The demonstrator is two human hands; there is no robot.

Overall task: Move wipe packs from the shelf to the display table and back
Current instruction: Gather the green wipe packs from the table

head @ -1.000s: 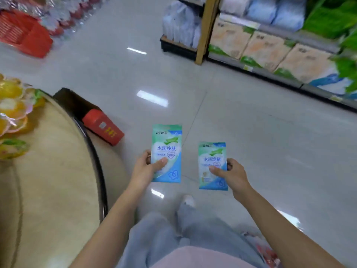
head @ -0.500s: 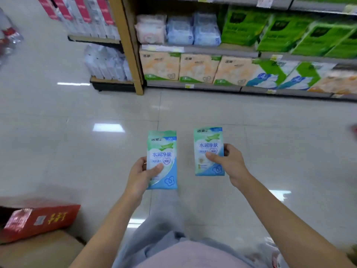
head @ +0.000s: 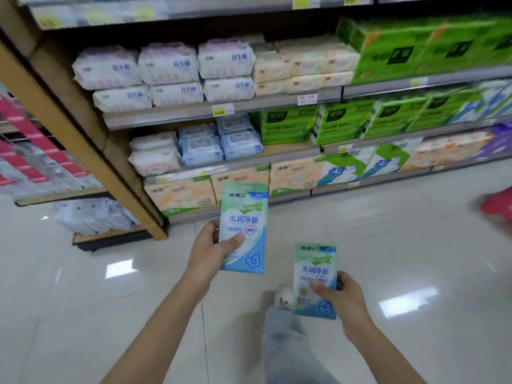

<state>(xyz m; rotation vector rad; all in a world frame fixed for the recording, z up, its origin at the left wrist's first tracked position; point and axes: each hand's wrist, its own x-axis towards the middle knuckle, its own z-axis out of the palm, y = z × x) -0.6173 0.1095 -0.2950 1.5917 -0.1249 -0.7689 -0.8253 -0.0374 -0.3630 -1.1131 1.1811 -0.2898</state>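
Store aisle, with a tall wood-framed shelf unit (head: pixel 180 115) across the upper half, tiers packed tight. Below it, glossy pale tiled floor (head: pixel 415 245) with bright light reflections. On the upper tier, white soft tissue packs (head: pixel 166 65) stacked two high at left, bright green boxed packs (head: pixel 415 45) at right. One tier down, pale blue lidded wipe packs (head: pixel 221 142). Along the bottom tier, peach-printed tissue bundles (head: pixel 182 195). Blurred red object (head: pixel 496 206) at the right edge, too smeared to identify. Grey trouser leg (head: pixel 282 342) and white shoe (head: pixel 282 296) low in the middle, over the floor. Left hand (head: pixel 207 253) held higher, in front of the bottom tier, thumb across the front and fingers behind, gripping the upper blue-and-green flat plastic wipe pack (head: pixel 243 228), upright in the air. Right hand (head: pixel 346 300) lower and nearer the body, pinching the lower blue-and-green flat plastic wipe pack (head: pixel 314 278) the same way, upright above the shoe. Packs apart from each other, clear of shelf and floor.
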